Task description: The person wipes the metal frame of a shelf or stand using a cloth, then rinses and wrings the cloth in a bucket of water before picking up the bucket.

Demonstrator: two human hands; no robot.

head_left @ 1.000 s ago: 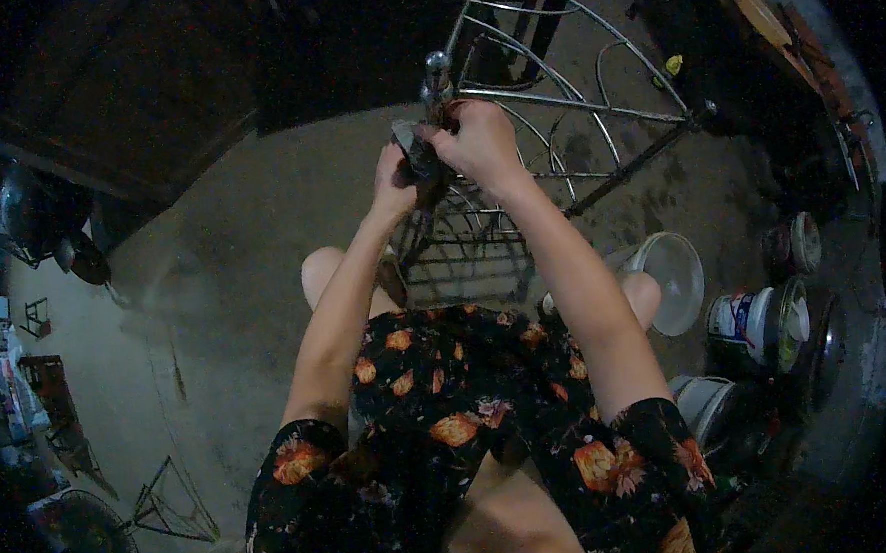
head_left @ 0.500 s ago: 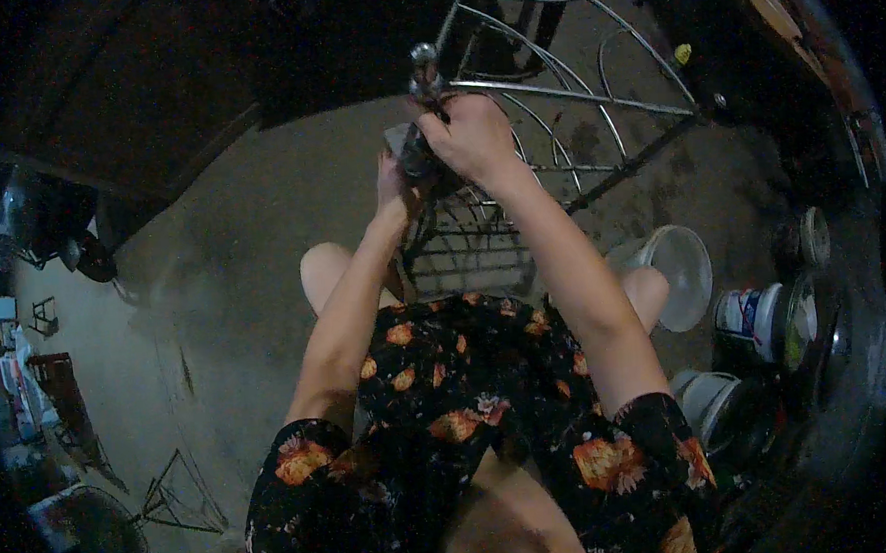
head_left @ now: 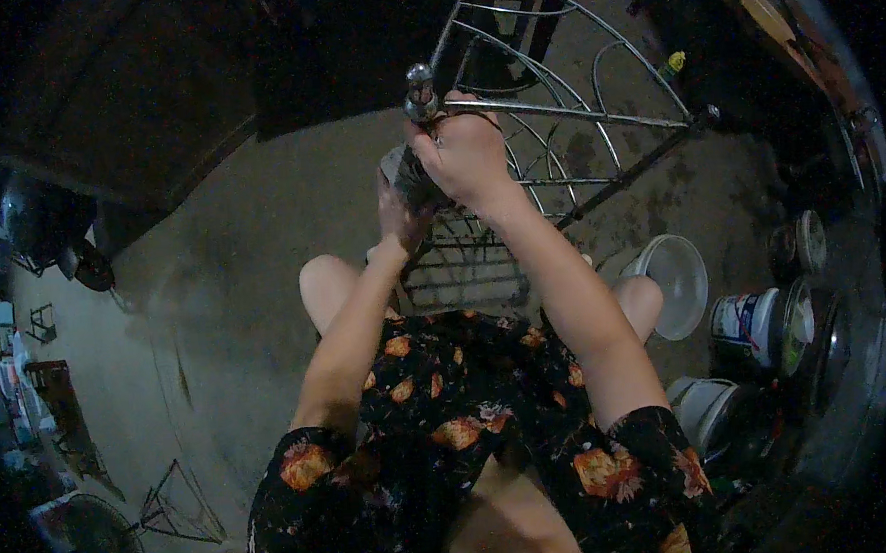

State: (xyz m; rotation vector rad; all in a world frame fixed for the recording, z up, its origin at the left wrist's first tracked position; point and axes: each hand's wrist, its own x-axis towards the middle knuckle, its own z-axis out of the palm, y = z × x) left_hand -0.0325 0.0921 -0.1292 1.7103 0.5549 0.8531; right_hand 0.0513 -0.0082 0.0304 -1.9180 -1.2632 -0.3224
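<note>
A metal rack (head_left: 555,110) of shiny tubes and curved bars stands in front of me, with a round knob (head_left: 420,92) topping its near post. My right hand (head_left: 467,155) is closed around the post just below that knob. Lower down, my left hand (head_left: 400,214) grips a grey, crumpled, cloth-like piece (head_left: 410,173) against the post. Dim light and my fingers hide much of this piece, so its exact kind cannot be made out. Thin parallel rods of the rack (head_left: 467,260) run between my knees.
To the right are a translucent white bucket (head_left: 682,286), a printed pail (head_left: 746,326) and another white tub (head_left: 705,408). A yellow-capped item (head_left: 674,62) lies beyond the rack. At left, a dark panel (head_left: 153,101) borders the concrete floor (head_left: 214,298), with a thin-framed stand (head_left: 180,506) nearer.
The knob and both hands sit slightly lower in view. More of the grey piece and the knob shows now. Both hands keep their grip.
</note>
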